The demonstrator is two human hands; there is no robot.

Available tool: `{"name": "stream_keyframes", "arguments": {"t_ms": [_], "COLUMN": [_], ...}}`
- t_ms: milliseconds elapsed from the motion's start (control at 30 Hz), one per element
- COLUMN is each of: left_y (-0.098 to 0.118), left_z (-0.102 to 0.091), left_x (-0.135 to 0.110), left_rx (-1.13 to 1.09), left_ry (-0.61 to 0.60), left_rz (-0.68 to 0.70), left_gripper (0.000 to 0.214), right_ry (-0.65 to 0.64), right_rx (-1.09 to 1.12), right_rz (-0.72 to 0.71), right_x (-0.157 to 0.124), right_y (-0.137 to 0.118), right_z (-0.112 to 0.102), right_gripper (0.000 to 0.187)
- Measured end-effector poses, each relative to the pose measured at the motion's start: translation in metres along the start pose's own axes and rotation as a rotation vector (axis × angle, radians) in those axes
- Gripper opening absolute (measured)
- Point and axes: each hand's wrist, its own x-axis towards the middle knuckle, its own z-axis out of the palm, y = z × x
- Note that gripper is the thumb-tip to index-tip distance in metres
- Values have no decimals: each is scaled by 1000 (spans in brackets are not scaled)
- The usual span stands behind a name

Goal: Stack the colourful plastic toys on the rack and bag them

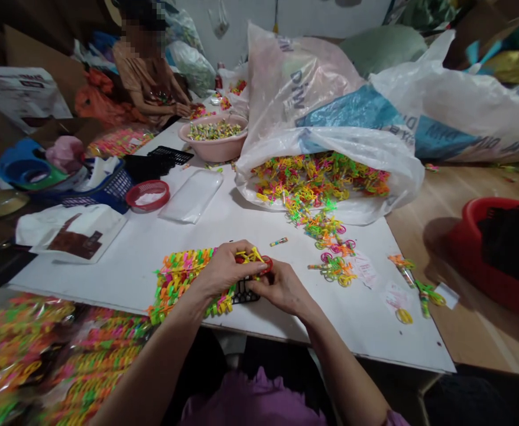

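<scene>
My left hand [229, 267] is closed on small yellow plastic pieces [253, 255] at the front of the white table. Close beside it, my right hand [285, 289] pinches a small red plastic toy with a round loop [266, 264]. Under my hands lies a black plastic grid tray [244, 293], its right end bare. Rows of bright plastic toys [182, 275] in yellow, green, orange and pink fill its left part. My fingers partly hide the pieces they hold.
An open white sack [330, 136] spills looped toys [317, 228] onto the table. A pink basin [215, 142], red dish [148, 195] and blue basket [104, 186] stand left. A red tub [463, 248] is at right. Another person [153, 89] works at the far end.
</scene>
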Motion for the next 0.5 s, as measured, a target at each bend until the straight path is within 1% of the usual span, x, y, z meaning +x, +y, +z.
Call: {"name": "stream_keyframes", "arguments": {"t_ms": [67, 100, 133, 167, 200, 233, 267, 300, 333, 400, 433, 500], "left_y": [3, 4, 4, 4, 2, 0, -3, -7, -12, -24, -30, -41], "left_z": [-4, -8, -13, -19, -26, -32, -37, -41, -43, -41, -38, -32], "left_x": [0, -1, -1, -2, -4, -6, -9, -11, -14, -16, -17, -15], "left_rx": [19, 45, 81, 132, 206, 302, 412, 527, 641, 824, 887, 977], "left_ry": [-18, -2, 46, 132, 244, 354, 431, 453, 422, 279, 217, 161], "left_rz": [-3, -5, 3, 25, 64, 113, 165, 219, 267, 326, 339, 345], "left_gripper": [20, 23, 29, 37, 43, 45, 42, 35, 28, 21, 21, 22], "right_ry": [-17, -2, 35, 90, 154, 212, 256, 278, 281, 266, 262, 270], "right_rx": [-18, -25, -25, -16, 5, 34, 65, 86, 92, 79, 70, 48], "right_rz": [-5, 0, 8, 17, 24, 31, 36, 46, 68, 122, 138, 125], "right_x": [0, 1, 2, 4, 6, 10, 13, 17, 21, 30, 34, 41], "right_y": [-3, -4, -4, -3, 0, 6, 13, 22, 32, 52, 60, 69], "right_z": [-1, -2, -3, -4, -3, -1, 4, 10, 17, 35, 43, 56], "right_gripper": [15, 16, 17, 18, 20, 20, 20, 18, 16, 13, 14, 15]}}
